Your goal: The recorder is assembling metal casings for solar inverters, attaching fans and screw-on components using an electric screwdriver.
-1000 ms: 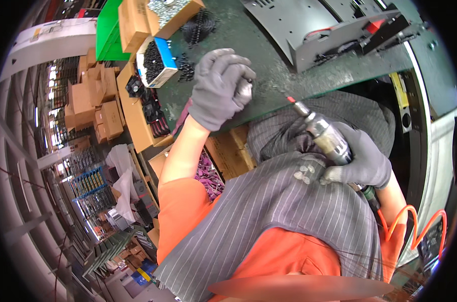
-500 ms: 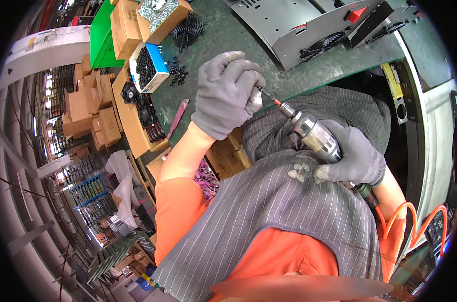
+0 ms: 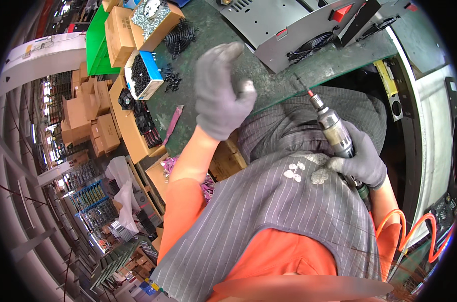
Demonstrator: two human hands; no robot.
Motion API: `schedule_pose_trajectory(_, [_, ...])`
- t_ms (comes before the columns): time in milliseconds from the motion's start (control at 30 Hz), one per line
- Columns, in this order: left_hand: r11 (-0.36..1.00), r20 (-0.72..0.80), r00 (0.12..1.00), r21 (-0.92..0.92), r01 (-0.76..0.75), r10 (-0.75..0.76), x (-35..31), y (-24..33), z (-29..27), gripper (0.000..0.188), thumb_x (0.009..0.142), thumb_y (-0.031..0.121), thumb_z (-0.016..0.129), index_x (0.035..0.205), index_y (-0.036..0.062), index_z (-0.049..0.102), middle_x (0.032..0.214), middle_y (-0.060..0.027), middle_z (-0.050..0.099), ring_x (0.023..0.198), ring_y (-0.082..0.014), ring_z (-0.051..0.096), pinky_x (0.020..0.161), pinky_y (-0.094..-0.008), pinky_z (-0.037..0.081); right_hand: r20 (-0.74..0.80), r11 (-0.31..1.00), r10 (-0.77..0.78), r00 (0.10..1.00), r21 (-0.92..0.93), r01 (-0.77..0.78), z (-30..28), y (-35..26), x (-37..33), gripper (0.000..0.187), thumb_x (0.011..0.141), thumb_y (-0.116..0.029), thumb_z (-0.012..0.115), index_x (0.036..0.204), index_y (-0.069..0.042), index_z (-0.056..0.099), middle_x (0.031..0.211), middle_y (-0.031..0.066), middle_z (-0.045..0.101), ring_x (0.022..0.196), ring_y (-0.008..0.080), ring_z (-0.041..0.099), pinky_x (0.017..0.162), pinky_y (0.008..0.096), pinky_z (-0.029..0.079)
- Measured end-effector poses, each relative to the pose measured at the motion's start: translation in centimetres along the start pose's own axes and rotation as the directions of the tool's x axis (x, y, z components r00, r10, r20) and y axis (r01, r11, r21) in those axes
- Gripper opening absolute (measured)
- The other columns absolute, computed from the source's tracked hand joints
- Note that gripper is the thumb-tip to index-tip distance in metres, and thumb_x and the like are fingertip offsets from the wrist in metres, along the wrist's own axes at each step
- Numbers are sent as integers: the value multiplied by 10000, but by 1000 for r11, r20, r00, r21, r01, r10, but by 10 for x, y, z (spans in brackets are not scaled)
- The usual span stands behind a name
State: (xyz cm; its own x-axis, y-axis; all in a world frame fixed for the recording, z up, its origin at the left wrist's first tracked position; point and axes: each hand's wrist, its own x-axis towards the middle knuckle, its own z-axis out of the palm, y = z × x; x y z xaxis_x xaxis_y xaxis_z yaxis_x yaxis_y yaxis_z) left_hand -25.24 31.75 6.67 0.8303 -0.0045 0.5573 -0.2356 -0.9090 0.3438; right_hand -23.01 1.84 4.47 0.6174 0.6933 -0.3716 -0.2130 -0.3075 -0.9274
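My right hand (image 3: pixel 364 161), in a grey glove, is wrapped round a pneumatic screwdriver (image 3: pixel 335 133). Its thin bit points up and away over the near edge of the green worktop (image 3: pixel 213 35). My left hand (image 3: pixel 218 98), gloved too, is raised over the worktop, left of the bit and apart from it. Its thumb stands away from the half-bent, slightly blurred fingers, and nothing shows between them. Beyond the bit stands a grey sheet-metal chassis (image 3: pixel 264 30) with a black fan (image 3: pixel 311 48) on its near wall.
Left of my left hand stand a box of black screws (image 3: pixel 142 75), a carton of silvery hardware (image 3: pixel 155 25) and a round black fan guard (image 3: pixel 180 39). A pinkish strip (image 3: pixel 173 123) lies near the worktop's left edge. An orange coiled air hose (image 3: pixel 405 226) hangs at lower right.
My left hand has opened from a closed pinch at the bit's tip and come away from it. The screwdriver in my right hand has swung to the right and tilted steeper.
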Motion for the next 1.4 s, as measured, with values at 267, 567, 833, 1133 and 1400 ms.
schedule_pose_trajectory(267, [994,193,978,-58,97,-84,-17,-10,82,453,636,96,612,1078,55,520,1153,-168,508,1136,-366,457,943,-481,360,1,997,-2,1000,80,2,1,9,11,707,615,-232,796,1200,39,505,978,80,599,903,149,555,842,297,442])
schedule_pose_trajectory(567, [994,178,978,8,112,-112,-16,-9,83,437,627,132,618,1052,69,536,1166,-157,508,1155,-351,440,932,-483,354,84,974,20,996,224,-38,5,3,35,670,684,-169,763,1246,38,463,1022,68,589,929,134,544,860,297,439])
schedule_pose_trajectory(833, [967,142,988,252,19,-57,7,-33,20,459,684,173,599,1131,95,532,1069,-107,548,1117,-316,456,966,-456,353,35,993,-5,999,121,1,2,5,22,652,617,-155,727,1200,36,505,1007,53,576,933,138,515,876,299,415])
schedule_pose_trajectory(1133, [483,46,776,805,343,-629,-7,-141,-80,193,775,388,663,902,253,717,1210,-28,558,1258,-268,354,1001,-463,279,49,988,127,991,79,-130,-5,20,25,697,581,-187,743,1196,30,496,984,20,546,873,121,489,815,268,414])
schedule_pose_trajectory(1400, [398,58,724,864,309,-687,2,-146,-64,220,798,385,628,913,232,737,1278,-29,539,1287,-284,336,1023,-454,271,37,986,57,998,157,-62,-2,27,28,630,602,-130,760,1164,26,522,931,22,555,830,112,485,775,277,430])
